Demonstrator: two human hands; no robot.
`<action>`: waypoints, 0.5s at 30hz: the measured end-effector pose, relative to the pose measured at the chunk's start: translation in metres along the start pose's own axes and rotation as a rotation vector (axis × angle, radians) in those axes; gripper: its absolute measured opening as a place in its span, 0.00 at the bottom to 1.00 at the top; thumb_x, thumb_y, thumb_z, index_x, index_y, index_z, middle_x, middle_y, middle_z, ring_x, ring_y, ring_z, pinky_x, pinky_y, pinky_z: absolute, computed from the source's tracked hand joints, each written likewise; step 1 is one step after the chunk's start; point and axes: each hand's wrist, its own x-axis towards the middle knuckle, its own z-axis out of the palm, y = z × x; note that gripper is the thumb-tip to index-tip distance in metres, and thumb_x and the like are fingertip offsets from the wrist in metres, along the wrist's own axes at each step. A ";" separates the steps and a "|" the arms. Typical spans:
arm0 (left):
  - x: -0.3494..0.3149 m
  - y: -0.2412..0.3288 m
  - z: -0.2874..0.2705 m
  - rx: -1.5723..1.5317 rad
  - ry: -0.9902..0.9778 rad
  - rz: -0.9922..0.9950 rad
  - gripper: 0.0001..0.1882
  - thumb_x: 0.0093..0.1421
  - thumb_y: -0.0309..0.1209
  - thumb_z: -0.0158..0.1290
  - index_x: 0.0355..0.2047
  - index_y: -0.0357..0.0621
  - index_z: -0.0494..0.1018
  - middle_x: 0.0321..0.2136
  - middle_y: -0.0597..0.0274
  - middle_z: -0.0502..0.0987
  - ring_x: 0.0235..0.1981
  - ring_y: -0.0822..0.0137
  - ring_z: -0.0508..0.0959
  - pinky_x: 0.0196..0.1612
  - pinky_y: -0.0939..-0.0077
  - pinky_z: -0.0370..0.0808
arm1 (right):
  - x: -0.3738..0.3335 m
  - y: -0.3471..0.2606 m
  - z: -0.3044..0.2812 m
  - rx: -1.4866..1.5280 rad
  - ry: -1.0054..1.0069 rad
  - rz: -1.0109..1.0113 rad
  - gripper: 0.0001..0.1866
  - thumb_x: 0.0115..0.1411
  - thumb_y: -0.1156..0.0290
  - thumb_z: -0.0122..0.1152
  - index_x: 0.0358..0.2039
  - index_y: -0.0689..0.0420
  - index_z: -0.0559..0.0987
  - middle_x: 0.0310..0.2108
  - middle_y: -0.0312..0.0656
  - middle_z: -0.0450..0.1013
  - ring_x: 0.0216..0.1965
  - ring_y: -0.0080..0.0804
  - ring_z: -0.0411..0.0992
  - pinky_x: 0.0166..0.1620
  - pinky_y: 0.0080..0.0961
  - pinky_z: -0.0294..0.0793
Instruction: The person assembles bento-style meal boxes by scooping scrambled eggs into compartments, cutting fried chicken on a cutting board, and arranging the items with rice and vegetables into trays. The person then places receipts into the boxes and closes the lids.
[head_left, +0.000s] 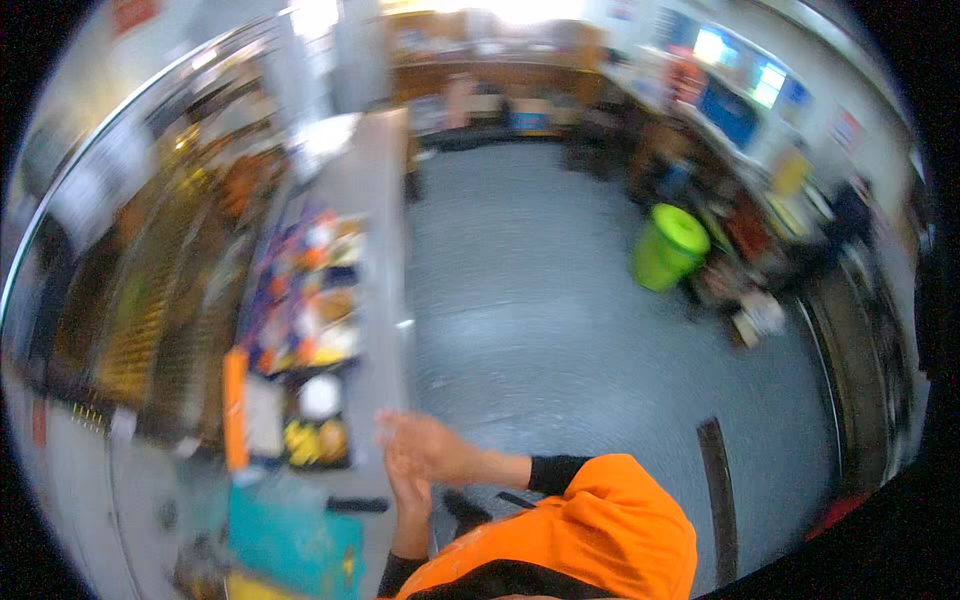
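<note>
My right hand [435, 447] lies across my left hand [408, 485], and the two meet in front of the counter's edge. The right fingers look stretched out, though motion blurs them; the left fingers are mostly hidden behind. Neither hand shows anything in its grip. Just left of them on the counter stands a black tray [337, 382] with a white round thing [320, 397] and yellow pieces [302, 442]. A dark bar-shaped thing, perhaps a handle [357, 505], lies by the edge of a teal board [285, 530].
An orange strip [235, 408] stands beside the tray. Farther up the counter [382, 230] are several colourful items, too blurred to name. A glass-fronted case [140, 270] runs along the left. A bright green bin [668, 248] stands on the grey floor [520, 280], near a cluttered bench.
</note>
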 end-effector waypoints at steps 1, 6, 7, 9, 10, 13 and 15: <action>0.013 -0.018 0.028 -0.285 -0.193 -0.208 0.32 0.63 0.53 0.29 0.60 0.47 0.53 0.62 0.54 0.52 0.60 0.56 0.56 0.59 0.59 0.57 | -0.032 -0.010 -0.019 -0.163 0.043 -0.096 0.27 0.61 0.57 0.45 0.59 0.54 0.60 0.62 0.49 0.51 0.65 0.41 0.43 0.62 0.45 0.40; 0.029 -0.163 0.209 -0.735 -0.528 -0.911 0.37 0.61 0.57 0.30 0.63 0.47 0.45 0.64 0.56 0.45 0.63 0.52 0.50 0.61 0.56 0.53 | -0.203 0.018 -0.175 -0.584 0.189 0.278 0.27 0.61 0.53 0.46 0.57 0.54 0.67 0.62 0.45 0.53 0.64 0.42 0.47 0.63 0.41 0.32; 0.024 -0.192 0.246 -0.640 -0.472 -0.943 0.37 0.61 0.57 0.31 0.63 0.48 0.44 0.64 0.56 0.44 0.63 0.52 0.49 0.61 0.56 0.52 | -0.241 0.027 -0.207 -0.714 0.298 0.423 0.28 0.62 0.52 0.42 0.58 0.54 0.64 0.63 0.46 0.51 0.64 0.42 0.48 0.63 0.42 0.37; 0.012 -0.250 0.314 -0.367 -0.631 -0.864 0.37 0.61 0.56 0.32 0.63 0.47 0.44 0.64 0.56 0.44 0.64 0.54 0.49 0.61 0.56 0.51 | -0.316 0.043 -0.261 -0.972 0.498 0.698 0.30 0.64 0.49 0.35 0.60 0.54 0.58 0.64 0.48 0.47 0.63 0.41 0.49 0.62 0.42 0.45; 0.001 -0.273 0.338 -0.301 -0.691 -0.797 0.37 0.61 0.56 0.33 0.64 0.46 0.44 0.64 0.56 0.44 0.64 0.55 0.49 0.62 0.57 0.51 | -0.348 0.051 -0.284 -0.616 0.836 0.845 0.30 0.63 0.48 0.35 0.60 0.53 0.58 0.63 0.48 0.49 0.63 0.40 0.51 0.61 0.42 0.47; -0.049 -0.336 0.384 0.271 -1.247 -0.231 0.33 0.61 0.49 0.36 0.63 0.48 0.48 0.63 0.57 0.49 0.63 0.58 0.52 0.62 0.58 0.48 | -0.414 0.065 -0.329 0.431 1.411 0.780 0.33 0.62 0.43 0.36 0.60 0.51 0.59 0.61 0.46 0.53 0.60 0.37 0.56 0.58 0.40 0.55; -0.050 -0.367 0.419 0.673 -1.467 0.202 0.31 0.61 0.46 0.38 0.63 0.50 0.50 0.62 0.57 0.51 0.62 0.58 0.53 0.62 0.57 0.47 | -0.432 0.067 -0.353 1.146 1.309 0.319 0.35 0.60 0.41 0.38 0.59 0.53 0.60 0.59 0.46 0.58 0.58 0.36 0.59 0.56 0.39 0.59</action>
